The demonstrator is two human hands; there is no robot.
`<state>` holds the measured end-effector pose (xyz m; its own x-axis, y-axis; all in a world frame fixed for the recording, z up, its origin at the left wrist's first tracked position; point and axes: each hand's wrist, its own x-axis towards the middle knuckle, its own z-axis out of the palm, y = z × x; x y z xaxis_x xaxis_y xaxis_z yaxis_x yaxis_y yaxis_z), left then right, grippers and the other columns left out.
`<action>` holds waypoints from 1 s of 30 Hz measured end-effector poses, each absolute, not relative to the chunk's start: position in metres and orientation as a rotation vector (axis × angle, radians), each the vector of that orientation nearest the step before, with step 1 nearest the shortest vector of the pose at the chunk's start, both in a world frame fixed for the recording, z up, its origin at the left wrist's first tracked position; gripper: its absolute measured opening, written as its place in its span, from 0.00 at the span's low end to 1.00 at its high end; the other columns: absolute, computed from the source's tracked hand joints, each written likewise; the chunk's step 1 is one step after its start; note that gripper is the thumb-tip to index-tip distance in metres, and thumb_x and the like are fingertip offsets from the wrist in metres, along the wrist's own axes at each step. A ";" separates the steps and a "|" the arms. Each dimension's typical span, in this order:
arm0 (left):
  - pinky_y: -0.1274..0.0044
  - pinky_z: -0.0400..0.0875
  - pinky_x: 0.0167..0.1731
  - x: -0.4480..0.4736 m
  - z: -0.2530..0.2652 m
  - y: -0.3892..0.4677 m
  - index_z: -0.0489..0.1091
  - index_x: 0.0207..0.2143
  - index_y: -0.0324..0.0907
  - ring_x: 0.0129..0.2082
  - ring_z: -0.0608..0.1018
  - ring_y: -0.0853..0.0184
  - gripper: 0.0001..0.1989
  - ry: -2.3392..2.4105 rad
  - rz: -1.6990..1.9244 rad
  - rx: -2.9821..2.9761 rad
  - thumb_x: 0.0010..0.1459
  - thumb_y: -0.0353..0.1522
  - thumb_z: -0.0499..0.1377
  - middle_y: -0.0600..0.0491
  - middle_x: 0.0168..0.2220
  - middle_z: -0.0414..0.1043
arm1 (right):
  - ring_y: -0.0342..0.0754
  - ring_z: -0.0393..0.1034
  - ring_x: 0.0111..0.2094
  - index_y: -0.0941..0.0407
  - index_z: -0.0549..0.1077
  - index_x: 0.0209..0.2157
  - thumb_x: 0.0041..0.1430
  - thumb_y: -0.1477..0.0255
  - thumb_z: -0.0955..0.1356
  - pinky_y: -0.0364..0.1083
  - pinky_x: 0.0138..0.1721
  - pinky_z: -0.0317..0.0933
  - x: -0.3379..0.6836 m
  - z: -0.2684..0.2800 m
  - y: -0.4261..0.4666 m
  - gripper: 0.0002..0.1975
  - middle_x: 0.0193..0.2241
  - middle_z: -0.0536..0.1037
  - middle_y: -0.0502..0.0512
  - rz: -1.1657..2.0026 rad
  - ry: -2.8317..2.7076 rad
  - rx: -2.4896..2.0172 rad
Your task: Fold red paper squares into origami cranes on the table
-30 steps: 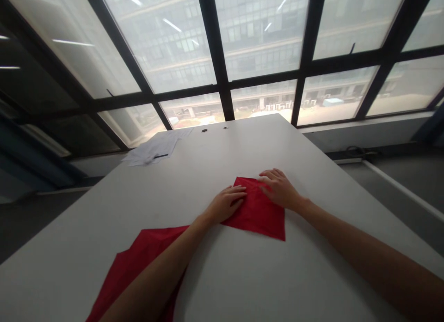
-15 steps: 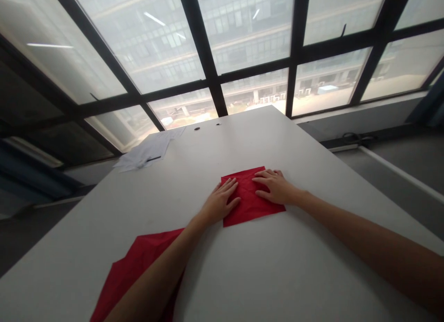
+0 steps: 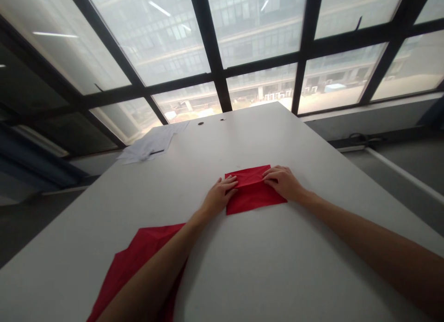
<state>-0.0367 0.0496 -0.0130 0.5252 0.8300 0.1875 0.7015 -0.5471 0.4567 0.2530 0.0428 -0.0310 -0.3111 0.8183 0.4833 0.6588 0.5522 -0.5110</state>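
A small red sheet [image 3: 255, 197], paper or thin cloth, lies on the white table in front of me. A raised crease runs across it from side to side. My left hand [image 3: 219, 192] is at the sheet's left edge, its thumb and fingers closed on the end of that crease. At the right edge, my right hand [image 3: 282, 181] pinches the crease's other end between thumb and fingertips. A larger red piece [image 3: 138, 252] of similar material lies nearer to me, partly hidden under my left forearm.
White papers [image 3: 149, 144] with a dark pen [image 3: 157, 152] on them lie at the table's far left. Near the back edge of the table [image 3: 243, 137] are two small holes. Large dark-framed windows stand behind it, and a white bar [image 3: 405, 174] is at the right.
My fingers have gone from lying flat on the red sheet to gripping it at both sides. A crease now stands across it, and its near edge has moved slightly away from me.
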 end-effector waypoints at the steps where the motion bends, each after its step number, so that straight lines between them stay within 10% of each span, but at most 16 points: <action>1: 0.58 0.49 0.68 -0.037 -0.014 0.050 0.73 0.55 0.48 0.64 0.68 0.60 0.17 1.285 0.598 2.417 0.66 0.36 0.55 0.51 0.61 0.67 | 0.52 0.73 0.43 0.50 0.82 0.34 0.61 0.74 0.69 0.53 0.52 0.61 0.254 -0.031 0.043 0.08 0.40 0.83 0.52 0.254 -2.044 -1.206; 14: 0.60 0.56 0.67 -0.038 -0.015 0.048 0.77 0.50 0.48 0.61 0.71 0.59 0.14 1.222 0.744 2.358 0.65 0.36 0.56 0.52 0.58 0.71 | 0.51 0.71 0.43 0.53 0.79 0.35 0.59 0.78 0.67 0.50 0.49 0.60 0.252 -0.027 0.041 0.09 0.39 0.81 0.54 0.158 -1.935 -1.470; 30: 0.66 0.72 0.53 -0.029 0.001 0.031 0.81 0.40 0.50 0.50 0.79 0.60 0.14 1.342 0.760 2.574 0.66 0.39 0.55 0.54 0.48 0.80 | 0.59 0.65 0.50 0.54 0.74 0.48 0.63 0.58 0.66 0.57 0.50 0.56 0.221 -0.017 0.017 0.17 0.47 0.76 0.61 0.068 -1.998 -1.582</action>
